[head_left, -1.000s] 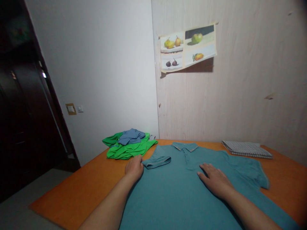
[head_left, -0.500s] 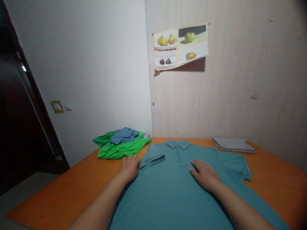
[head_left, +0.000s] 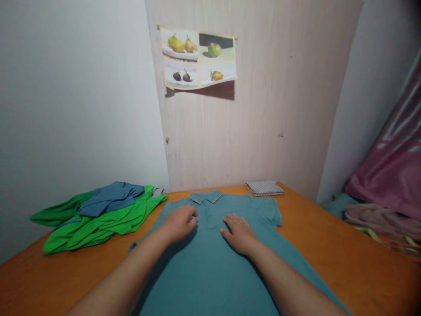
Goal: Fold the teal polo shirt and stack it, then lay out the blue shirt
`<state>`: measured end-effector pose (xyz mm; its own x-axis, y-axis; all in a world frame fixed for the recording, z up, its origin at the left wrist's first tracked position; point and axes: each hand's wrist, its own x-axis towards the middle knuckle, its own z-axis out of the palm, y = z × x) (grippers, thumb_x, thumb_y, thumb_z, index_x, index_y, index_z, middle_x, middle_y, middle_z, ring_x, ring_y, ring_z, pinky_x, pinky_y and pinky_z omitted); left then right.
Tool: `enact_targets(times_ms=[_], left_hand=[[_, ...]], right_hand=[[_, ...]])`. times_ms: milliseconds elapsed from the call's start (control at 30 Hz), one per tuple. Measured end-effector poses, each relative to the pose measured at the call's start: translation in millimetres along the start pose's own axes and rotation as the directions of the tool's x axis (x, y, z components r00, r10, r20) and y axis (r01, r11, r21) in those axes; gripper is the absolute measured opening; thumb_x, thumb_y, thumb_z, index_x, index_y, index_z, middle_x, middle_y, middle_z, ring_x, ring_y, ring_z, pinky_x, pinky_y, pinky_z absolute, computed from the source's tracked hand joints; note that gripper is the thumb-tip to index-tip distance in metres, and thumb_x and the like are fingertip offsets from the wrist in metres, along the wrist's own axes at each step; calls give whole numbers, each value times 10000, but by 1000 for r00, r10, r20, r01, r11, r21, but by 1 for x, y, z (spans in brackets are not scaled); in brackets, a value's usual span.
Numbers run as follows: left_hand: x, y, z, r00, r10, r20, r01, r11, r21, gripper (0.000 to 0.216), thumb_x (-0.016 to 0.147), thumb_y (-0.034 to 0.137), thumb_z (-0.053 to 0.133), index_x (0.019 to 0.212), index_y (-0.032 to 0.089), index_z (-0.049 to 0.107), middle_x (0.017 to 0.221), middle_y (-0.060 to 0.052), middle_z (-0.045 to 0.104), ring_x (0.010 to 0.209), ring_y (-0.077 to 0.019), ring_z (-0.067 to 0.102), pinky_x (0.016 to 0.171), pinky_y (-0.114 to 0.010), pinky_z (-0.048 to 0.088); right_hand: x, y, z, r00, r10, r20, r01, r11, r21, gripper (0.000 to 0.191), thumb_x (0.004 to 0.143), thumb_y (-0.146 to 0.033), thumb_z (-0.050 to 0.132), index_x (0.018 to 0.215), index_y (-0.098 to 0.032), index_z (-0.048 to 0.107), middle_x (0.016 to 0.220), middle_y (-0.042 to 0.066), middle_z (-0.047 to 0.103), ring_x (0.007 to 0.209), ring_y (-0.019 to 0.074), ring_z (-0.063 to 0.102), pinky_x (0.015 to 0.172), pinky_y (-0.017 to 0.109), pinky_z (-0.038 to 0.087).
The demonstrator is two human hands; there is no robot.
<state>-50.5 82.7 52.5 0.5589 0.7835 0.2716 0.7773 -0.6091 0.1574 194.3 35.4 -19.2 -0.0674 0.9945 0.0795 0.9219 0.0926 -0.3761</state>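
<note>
A teal short-sleeved polo shirt [head_left: 210, 267] lies spread front side up, with its collar [head_left: 206, 197] at the far end. My left hand [head_left: 180, 223] is over the left side of its chest, fingers bent and thumb apart, with nothing seen in it; whether it touches the cloth I cannot tell. My right hand [head_left: 239, 234] rests open on the chest, just right of the button placket, its fingers spread on the fabric. The left sleeve is mostly hidden behind my left forearm; only its edge [head_left: 133, 245] shows. The right sleeve [head_left: 268, 210] lies outward.
A pile of bright green clothes [head_left: 105, 228] with a blue-grey garment [head_left: 113, 197] on top lies at the left of the orange table [head_left: 305, 245]. A folded striped cloth [head_left: 265, 188] sits at the back right. Beyond the right edge are pink fabrics [head_left: 388, 175].
My left hand has moved right from the left sleeve onto the chest. That sleeve, folded inward before, now points outward. My right hand stays on the chest. The view has turned right.
</note>
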Motion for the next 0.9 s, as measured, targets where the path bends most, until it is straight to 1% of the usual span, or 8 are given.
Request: enact_targets(times_ms=[100, 200, 333, 533, 633, 700, 800, 900], left_hand=[[37, 11, 20, 997, 74, 28, -72, 995, -75, 201, 885, 306, 517, 980, 205, 662, 1013, -66, 697, 936, -225, 623, 802, -301, 455], [72, 20, 45, 992, 115, 52, -108, 986, -124, 228, 871, 308, 548, 1016, 191, 679, 1037, -82, 707, 974, -242, 635, 853, -320, 471], [115, 32, 76, 984, 173, 50, -162, 970, -181, 252, 860, 256, 556, 1058, 189, 697, 1094, -84, 716, 1027, -234, 648, 906, -308, 482], [169, 43, 109, 973, 231, 26, -218, 946, -240, 340, 864, 213, 535, 1168, 197, 687, 1214, -81, 703, 1135, -214, 630, 995, -294, 462], [188, 42, 123, 970, 242, 27, -228, 942, -247, 330, 877, 206, 512, 1151, 195, 697, 1212, -82, 708, 1146, -216, 628, 1009, -304, 456], [196, 42, 132, 968, 248, 29, -233, 940, -248, 316, 887, 211, 501, 1128, 200, 704, 1197, -81, 714, 1137, -220, 633, 1004, -310, 460], [202, 41, 141, 965, 263, 17, -251, 936, -247, 336, 907, 252, 498, 1185, 196, 678, 1254, -99, 687, 1167, -231, 620, 1016, -320, 453], [204, 39, 146, 956, 292, 8, -281, 927, -247, 379, 907, 325, 530, 1238, 184, 649, 1281, -119, 669, 1177, -250, 615, 1020, -332, 453]], right_hand=[[-1, 0, 1, 1000, -3, -17, 3, 1000, 8, 647, 956, -535, 395, 1498, -187, 446, 1604, 98, 344, 1505, 293, 217, 1220, 483, 104], [-4, -1, 1, 1000, -5, -31, 6, 1000, 17, 638, 957, -527, 398, 1500, -195, 442, 1605, 97, 341, 1506, 288, 218, 1221, 488, 103], [-7, -4, -2, 999, -2, -38, 3, 1000, 14, 632, 965, -515, 392, 1506, -192, 434, 1606, 99, 337, 1508, 284, 212, 1224, 498, 99], [-11, -8, -6, 999, 14, -31, -14, 1000, 2, 610, 971, -508, 403, 1504, -213, 438, 1602, 102, 345, 1508, 284, 216, 1224, 517, 116], [-12, -8, -9, 1000, 23, -12, -23, 1000, 3, 609, 969, -514, 414, 1504, -223, 438, 1604, 92, 344, 1508, 279, 215, 1229, 506, 115], [-13, -8, -11, 1000, 26, -4, -26, 1000, -5, 610, 971, -514, 415, 1511, -231, 425, 1612, 83, 328, 1513, 273, 202, 1231, 504, 109], [-14, -9, -14, 1000, 22, 8, -22, 1000, -16, 612, 974, -508, 420, 1524, -242, 400, 1620, 78, 310, 1514, 263, 196, 1231, 501, 114], [-16, -11, -16, 1000, 24, 11, -24, 999, -32, 607, 974, -498, 435, 1529, -255, 389, 1618, 78, 314, 1511, 261, 211, 1229, 502, 131]])
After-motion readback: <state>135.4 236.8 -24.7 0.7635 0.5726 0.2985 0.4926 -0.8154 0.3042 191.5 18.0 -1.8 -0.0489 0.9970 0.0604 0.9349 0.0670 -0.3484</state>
